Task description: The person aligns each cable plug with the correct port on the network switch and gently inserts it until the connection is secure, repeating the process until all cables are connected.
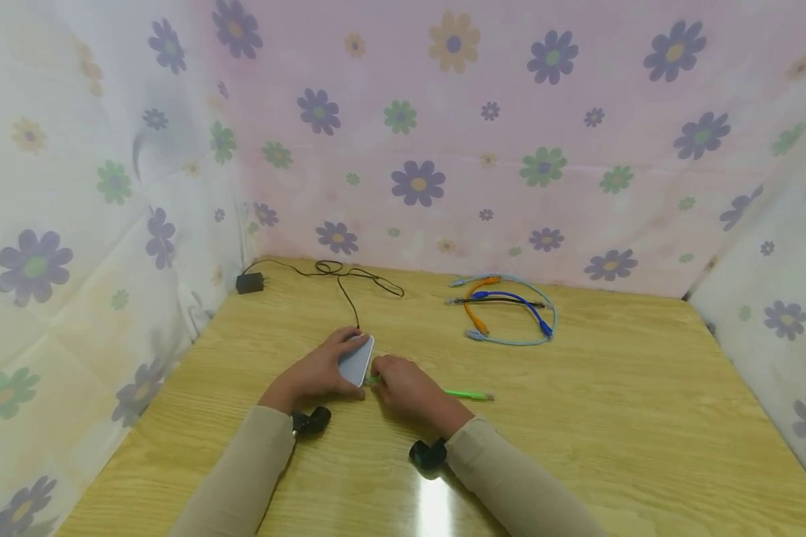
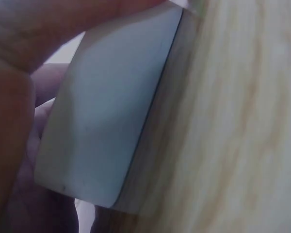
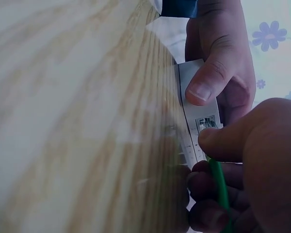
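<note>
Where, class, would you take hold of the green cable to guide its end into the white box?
Pinch the green cable just behind its tip, coming from the side facing the white box. The right hand grips it there, and the ports sit on that edge.

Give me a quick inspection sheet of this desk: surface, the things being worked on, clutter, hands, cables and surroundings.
Surface: wooden table, glare patch near the front edge.
Job's things: white box lying flat, ports on its edge; green cable lying on the table, its end at the ports.
Clutter: nothing seen.
Hands: left hand grips the white box; right hand pinches the green cable.
Cables: black cord runs from the white box to a black plug; bundle of coloured cables lies apart, toward the back.
Surroundings: flowered cloth walls on three sides.
</note>
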`<state>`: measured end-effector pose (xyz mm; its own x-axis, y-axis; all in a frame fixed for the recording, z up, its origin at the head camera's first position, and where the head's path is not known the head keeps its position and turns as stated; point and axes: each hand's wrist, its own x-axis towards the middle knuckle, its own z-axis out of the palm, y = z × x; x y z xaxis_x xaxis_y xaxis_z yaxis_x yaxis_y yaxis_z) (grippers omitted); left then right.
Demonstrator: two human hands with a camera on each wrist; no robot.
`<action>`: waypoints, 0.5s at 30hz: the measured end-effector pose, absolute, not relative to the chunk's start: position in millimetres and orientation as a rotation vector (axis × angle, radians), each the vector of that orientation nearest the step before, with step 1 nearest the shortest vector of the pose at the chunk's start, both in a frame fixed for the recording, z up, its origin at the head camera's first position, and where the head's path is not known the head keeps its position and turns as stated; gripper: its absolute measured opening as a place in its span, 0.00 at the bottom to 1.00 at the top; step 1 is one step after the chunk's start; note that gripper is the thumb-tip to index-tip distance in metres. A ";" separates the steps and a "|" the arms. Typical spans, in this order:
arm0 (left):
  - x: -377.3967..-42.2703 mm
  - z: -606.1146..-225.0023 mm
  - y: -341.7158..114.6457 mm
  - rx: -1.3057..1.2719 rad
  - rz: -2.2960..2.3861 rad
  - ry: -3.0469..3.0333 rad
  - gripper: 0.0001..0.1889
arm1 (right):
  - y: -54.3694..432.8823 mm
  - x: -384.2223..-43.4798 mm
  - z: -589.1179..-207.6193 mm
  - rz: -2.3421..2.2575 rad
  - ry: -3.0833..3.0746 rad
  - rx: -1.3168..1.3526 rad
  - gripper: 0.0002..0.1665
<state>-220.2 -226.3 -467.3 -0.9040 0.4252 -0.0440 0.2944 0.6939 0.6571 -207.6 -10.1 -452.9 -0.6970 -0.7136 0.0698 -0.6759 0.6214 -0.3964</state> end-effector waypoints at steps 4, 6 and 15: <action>-219.3 -467.9 -225.2 0.575 1.022 2.693 0.56 | -6.5 -206.4 -452.6 -0.588 2.761 -1.173 0.06; -219.6 -468.5 -224.5 0.578 1.025 2.694 0.55 | -4.6 -205.9 -451.7 -0.568 2.786 -1.162 0.07; -216.4 -468.9 -224.7 0.578 0.962 2.733 0.52 | 4.1 -204.9 -447.5 -0.514 2.833 -1.091 0.10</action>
